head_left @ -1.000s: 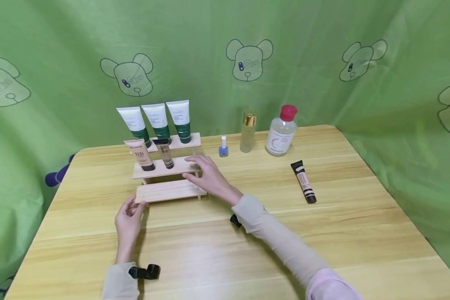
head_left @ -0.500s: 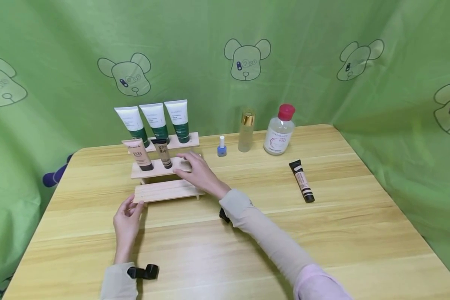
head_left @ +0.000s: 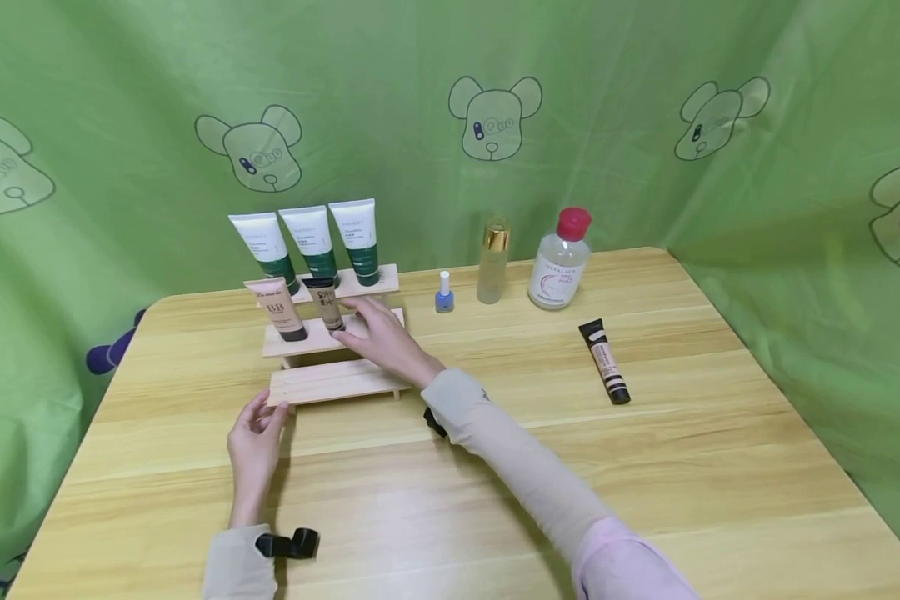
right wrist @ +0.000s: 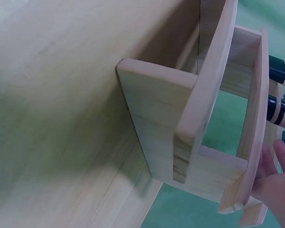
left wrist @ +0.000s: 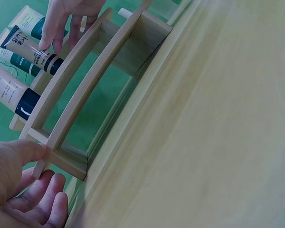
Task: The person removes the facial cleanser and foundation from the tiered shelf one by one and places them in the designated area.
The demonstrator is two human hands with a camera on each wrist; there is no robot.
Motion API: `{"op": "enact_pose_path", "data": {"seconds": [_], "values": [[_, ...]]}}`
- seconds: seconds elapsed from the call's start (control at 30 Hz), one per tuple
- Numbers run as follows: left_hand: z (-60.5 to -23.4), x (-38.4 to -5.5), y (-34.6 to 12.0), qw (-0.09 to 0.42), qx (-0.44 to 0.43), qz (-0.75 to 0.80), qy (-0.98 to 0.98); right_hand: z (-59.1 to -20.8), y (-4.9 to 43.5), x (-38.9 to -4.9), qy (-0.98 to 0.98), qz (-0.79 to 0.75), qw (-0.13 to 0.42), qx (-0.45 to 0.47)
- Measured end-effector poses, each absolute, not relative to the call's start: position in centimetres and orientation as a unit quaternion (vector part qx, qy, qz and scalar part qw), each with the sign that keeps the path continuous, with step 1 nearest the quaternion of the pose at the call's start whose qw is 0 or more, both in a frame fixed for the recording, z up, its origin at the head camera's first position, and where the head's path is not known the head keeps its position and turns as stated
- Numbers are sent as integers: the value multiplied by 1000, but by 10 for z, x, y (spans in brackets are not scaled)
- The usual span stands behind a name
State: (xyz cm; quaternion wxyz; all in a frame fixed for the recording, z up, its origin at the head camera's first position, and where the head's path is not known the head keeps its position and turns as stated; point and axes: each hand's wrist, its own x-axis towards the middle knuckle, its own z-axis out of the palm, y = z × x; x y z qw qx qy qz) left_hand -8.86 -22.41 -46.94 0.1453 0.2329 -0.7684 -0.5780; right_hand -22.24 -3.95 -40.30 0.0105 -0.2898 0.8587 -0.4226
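A stepped wooden display rack [head_left: 341, 382] stands at the table's left. My left hand [head_left: 253, 454] pinches the left end of its lowest step, thumb above and fingers below, as the left wrist view shows. On the middle step stand a pink BB cream tube [head_left: 277, 310] and a small beige tube [head_left: 325, 306] with a black top end. My right hand [head_left: 386, 340] is over that step, its fingertips at the right side of the small tube; whether they touch it, I cannot tell. Three white and green tubes [head_left: 357, 246] fill the top step.
Right of the rack stand a blue nail polish bottle [head_left: 444, 300], a gold-capped bottle [head_left: 492, 271] and a clear bottle [head_left: 557, 271] with a red cap. A black and beige tube [head_left: 607, 367] lies farther right. Green cloth [head_left: 390, 125] hangs behind the table.
My right hand has moved left along the middle step, up to the small beige tube. The left hand keeps its hold on the rack, and the tubes stand where they were.
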Motion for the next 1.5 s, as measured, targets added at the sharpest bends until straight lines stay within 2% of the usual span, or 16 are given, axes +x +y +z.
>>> {"op": "enact_pose_path", "data": {"seconds": [1.17, 1.5], "values": [[-472, -90, -225, 153, 235, -584, -762, -402, -58, -230, 836, -469, 54, -280], [-472, -92, -225, 158, 232, -589, -758, -405, -50, -230, 831, -473, 29, -291]]}}
